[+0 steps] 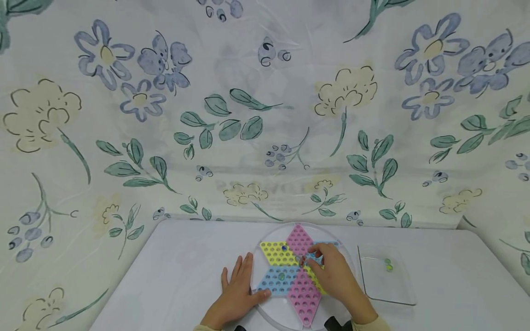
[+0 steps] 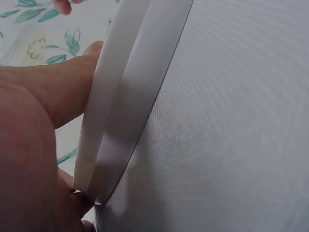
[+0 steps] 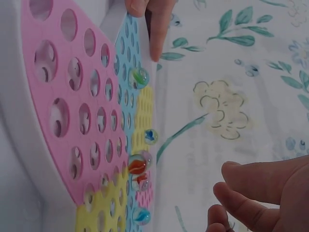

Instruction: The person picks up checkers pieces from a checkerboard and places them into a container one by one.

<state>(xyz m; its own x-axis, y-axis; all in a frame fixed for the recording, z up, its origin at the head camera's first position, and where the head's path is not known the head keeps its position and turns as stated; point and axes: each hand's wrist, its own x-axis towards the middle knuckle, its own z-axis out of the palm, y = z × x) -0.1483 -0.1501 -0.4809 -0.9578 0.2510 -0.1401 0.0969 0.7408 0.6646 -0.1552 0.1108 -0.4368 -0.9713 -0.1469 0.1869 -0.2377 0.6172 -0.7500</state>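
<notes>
Plastic in pink, yellow and blue makes up the star of the round game board (image 1: 276, 309), which sits on the white tabletop (image 1: 182, 257) at six o'clock in the head view. A green marble (image 1: 281, 276) rests in the eight o'clock blue diamond and a blue marble (image 1: 284, 248) in the ten o'clock yellow one; reddish and clear marbles (image 1: 301, 260) crowd the centre, too small there to separate. The right hand (image 1: 331, 271) hovers over the two-to-four o'clock side, covering much of those diamonds. Its grip is partly closed, thumb near the forefinger; whether it has hold of a marble I cannot tell. The left hand (image 1: 239, 290) lies at nine o'clock, its grip wide, fingers extended beside the rim and thumb on the board. Toward three o'clock, a clear tray (image 1: 393, 289) holds green marbles (image 1: 388, 265), its faint edges hard to trace. Both sleeves (image 1: 371, 324) are cut off below. Floral cloth (image 1: 248, 151) hangs at twelve o'clock. The right wrist view alone separates red-swirled marbles (image 3: 138, 165) and shows a teal marble (image 3: 141, 216); the left wrist view shows the board's side wall, its marbles out of sight.
</notes>
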